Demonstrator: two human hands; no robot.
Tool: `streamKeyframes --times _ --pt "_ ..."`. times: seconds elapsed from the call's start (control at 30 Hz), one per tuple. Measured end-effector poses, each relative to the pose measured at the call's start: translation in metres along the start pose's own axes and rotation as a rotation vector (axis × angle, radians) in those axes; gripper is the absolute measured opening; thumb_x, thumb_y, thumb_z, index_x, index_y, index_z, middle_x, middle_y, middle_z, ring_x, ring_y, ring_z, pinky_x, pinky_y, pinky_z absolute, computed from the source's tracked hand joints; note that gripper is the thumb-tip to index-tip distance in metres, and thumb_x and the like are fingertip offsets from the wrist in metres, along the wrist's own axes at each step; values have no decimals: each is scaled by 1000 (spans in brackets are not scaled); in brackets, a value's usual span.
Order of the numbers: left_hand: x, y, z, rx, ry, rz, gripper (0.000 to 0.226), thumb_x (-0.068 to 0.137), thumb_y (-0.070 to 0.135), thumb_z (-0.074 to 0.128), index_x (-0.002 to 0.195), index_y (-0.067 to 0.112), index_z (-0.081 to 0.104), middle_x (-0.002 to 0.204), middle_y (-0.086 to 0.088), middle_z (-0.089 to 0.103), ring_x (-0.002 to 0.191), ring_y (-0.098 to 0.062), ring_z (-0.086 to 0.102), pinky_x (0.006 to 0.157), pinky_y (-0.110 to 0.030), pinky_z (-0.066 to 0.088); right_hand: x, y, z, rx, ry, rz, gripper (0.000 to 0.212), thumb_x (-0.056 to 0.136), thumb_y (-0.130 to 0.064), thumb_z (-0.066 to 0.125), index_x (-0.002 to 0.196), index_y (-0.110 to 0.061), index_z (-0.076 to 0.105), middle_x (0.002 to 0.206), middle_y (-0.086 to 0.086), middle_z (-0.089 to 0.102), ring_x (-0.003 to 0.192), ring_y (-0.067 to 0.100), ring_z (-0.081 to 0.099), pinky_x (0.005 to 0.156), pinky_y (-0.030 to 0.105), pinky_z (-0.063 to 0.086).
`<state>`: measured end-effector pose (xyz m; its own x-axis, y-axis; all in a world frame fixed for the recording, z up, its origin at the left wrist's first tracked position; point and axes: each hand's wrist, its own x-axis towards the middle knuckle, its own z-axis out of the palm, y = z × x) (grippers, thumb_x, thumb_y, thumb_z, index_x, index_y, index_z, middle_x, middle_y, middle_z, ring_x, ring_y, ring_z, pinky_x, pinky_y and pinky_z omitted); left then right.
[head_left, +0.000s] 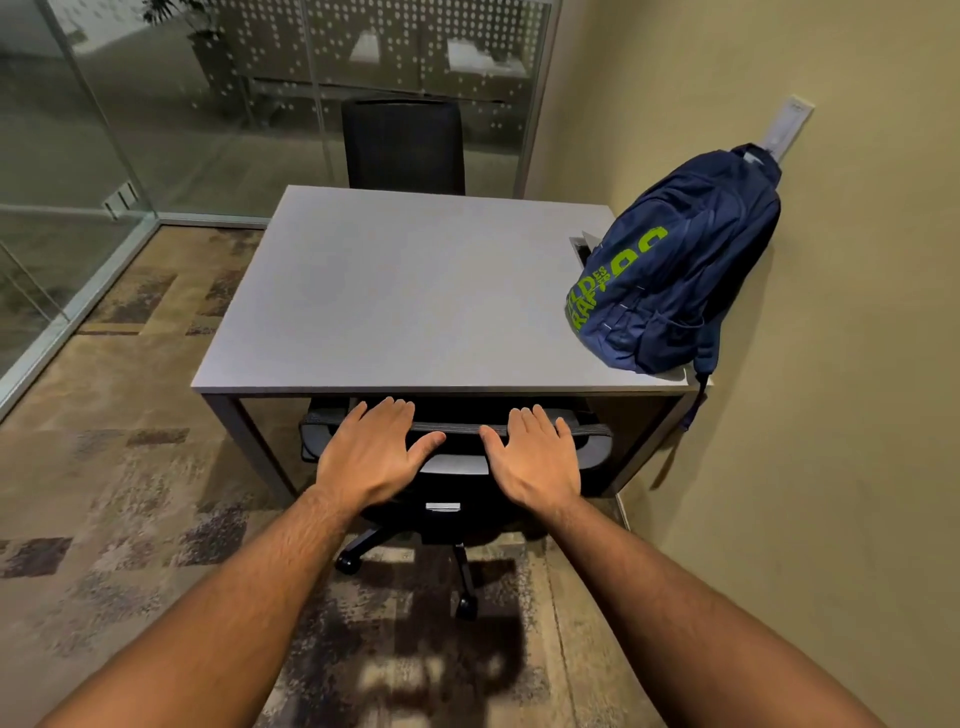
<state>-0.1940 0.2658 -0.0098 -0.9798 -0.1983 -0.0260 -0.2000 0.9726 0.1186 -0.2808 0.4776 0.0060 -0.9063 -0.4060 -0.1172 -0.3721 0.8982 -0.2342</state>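
Note:
A black office chair (457, 470) on castors is tucked under the near edge of a grey desk (415, 291). My left hand (371, 452) lies flat on the top of the chair's backrest, fingers straight and spread, thumb pointing inward. My right hand (535, 454) lies the same way to the right of it, also on the backrest top. Neither hand curls round anything. The chair's seat is hidden under the desk.
A navy backpack (670, 270) with green lettering leans against the yellow wall at the desk's right edge. A second black chair (405, 145) stands behind the desk. Glass partitions (104, 130) close the left and far sides. Patterned carpet (114, 467) covers the floor.

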Motion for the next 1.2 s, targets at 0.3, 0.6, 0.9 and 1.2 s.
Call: streamKeyframes --times 0.3,0.6,0.9,1.2 --pt "45 17 -1 23 16 -34 97 94 79 1 158 16 38 163 -1 41 155 -16 28 128 -43 19 49 26 -7 -15 29 -53 75 101 -62 22 148 -8 45 150 6 51 144 22 36 125 50 16" --pt "86 33 4 7 20 -82 99 93 80 -2 159 16 35 165 -2 39 155 -16 27 128 -43 18 95 51 -16 -38 -31 -99 81 101 -65 14 162 -11 24 170 7 25 158 22 13 127 49 6" --pt "120 19 2 3 13 -58 104 89 83 -6 159 17 36 164 -1 40 155 -16 28 128 -43 19 125 48 -12 -37 -10 -100 84 98 -67 10 159 -13 32 167 7 32 156 22 19 127 50 9" --pt "149 12 -4 -24 -14 -42 96 93 79 2 158 17 36 164 -2 40 155 -17 29 127 -43 20 156 47 -13 -38 38 -112 83 96 -68 10 151 -16 46 156 4 49 148 21 34 123 50 18"
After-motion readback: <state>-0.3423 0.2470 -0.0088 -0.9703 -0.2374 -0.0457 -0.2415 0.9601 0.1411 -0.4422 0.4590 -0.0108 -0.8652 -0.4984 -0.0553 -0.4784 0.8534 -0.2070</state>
